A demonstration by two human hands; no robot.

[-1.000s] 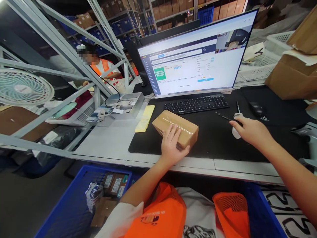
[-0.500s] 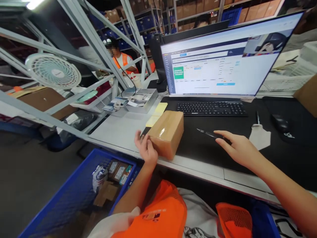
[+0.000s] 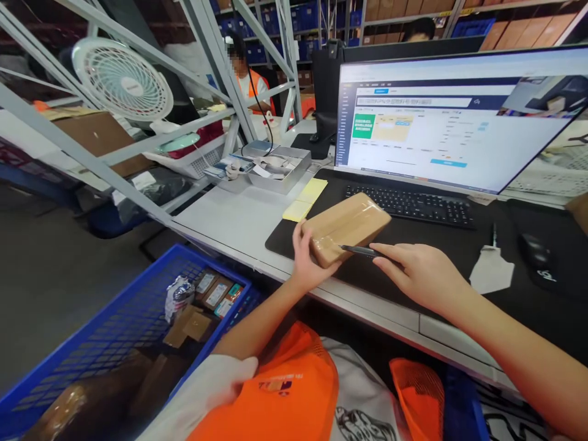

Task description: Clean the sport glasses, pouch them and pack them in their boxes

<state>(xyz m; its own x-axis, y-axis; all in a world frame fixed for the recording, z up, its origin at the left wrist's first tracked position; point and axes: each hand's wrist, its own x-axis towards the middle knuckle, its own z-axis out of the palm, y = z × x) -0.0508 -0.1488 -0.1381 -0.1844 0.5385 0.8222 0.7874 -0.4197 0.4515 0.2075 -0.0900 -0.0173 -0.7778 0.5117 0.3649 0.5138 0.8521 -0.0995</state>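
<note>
Head view: left hand (image 3: 305, 262) fingers clasp a brown taped cardboard box (image 3: 353, 222) on the grey bench (image 3: 229, 222). Right hand (image 3: 422, 277) fingers pinch a thin black pen (image 3: 361, 250), tip against the box.

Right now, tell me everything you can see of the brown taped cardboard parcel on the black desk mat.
The brown taped cardboard parcel is an oblong, shut box, wrapped in glossy clear tape that catches the light. It sits slantwise on the black desk mat, in front of the black keyboard, its length running from near left to far right. The left hand grips its near left end. The right hand holds a slim dark pen-like tool whose tip touches the near face.
</note>
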